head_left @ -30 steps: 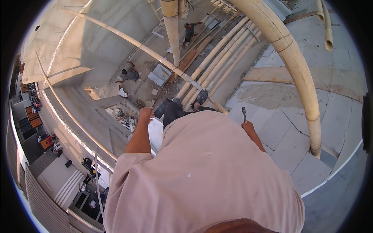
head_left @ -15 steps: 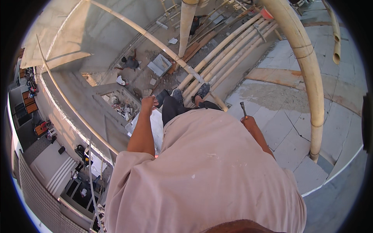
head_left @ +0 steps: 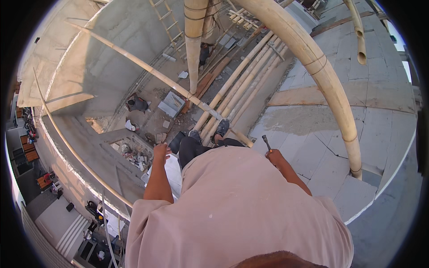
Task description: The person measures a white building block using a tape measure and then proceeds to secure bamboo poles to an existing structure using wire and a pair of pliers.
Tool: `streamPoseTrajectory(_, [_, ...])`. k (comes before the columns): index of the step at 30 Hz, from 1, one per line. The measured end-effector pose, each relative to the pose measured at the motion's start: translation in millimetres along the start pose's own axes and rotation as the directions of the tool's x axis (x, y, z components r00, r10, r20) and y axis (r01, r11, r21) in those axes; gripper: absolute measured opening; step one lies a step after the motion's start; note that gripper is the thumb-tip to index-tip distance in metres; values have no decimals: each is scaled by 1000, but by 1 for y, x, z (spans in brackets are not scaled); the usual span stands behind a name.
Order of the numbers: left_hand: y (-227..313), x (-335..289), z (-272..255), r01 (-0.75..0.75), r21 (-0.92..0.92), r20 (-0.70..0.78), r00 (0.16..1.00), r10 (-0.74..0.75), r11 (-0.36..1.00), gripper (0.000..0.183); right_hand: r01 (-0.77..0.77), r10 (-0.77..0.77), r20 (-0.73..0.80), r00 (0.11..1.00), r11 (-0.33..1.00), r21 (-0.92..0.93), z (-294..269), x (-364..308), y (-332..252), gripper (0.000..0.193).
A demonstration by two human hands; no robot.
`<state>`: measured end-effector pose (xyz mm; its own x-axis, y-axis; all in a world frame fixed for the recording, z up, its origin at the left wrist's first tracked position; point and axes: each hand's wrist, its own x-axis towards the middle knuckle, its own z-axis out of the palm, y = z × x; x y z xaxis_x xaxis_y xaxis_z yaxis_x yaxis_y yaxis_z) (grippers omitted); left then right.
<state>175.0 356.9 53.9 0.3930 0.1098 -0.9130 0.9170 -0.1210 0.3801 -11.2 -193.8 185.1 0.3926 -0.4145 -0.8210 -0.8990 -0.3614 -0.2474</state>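
Note:
My right hand (head_left: 274, 157) is closed round a slim hand tool (head_left: 267, 143) with a dark shaft and a wider dark tip pointing up and away. Its exact kind is too small to tell. At the left, my left hand (head_left: 161, 152) has its fingers curled in, beside a dark square-edged object (head_left: 177, 141); whether the fingers grip it I cannot tell. My shoes (head_left: 221, 128) rest high up at several lashed bamboo poles (head_left: 241, 85). Below my left forearm a white sheet or bag (head_left: 173, 172) shows in part.
A thick bamboo post (head_left: 333, 85) curves past on the right, by grey block paving (head_left: 321, 156). An upright pole (head_left: 193, 53) and a slanting pole (head_left: 147, 67) stand ahead. Far below are two people (head_left: 137, 103), rubble (head_left: 134, 154) and a grey box (head_left: 171, 105).
The whole view has shifted, so the scaffold and ground sit lower and further left. Both hands keep their closed pose, the tool still in the right one. The person below has changed posture.

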Motion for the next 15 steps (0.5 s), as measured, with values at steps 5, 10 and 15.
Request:
streamPoseTrajectory(5, [-13,17,6,85,57,51,995,-88,995,27,-107,110,88,990,993,-41,2,20,19,17])
streamPoseTrajectory(10, [6,61,-7,49,48,207,977,-58,998,32,-148,148,9,989,987,67,1,11,-9,22])
streamPoseTrajectory(15, [69,56,1,24,153,157,986,-48,988,35,-161,162,5,987,974,157,14,22,-9,24])
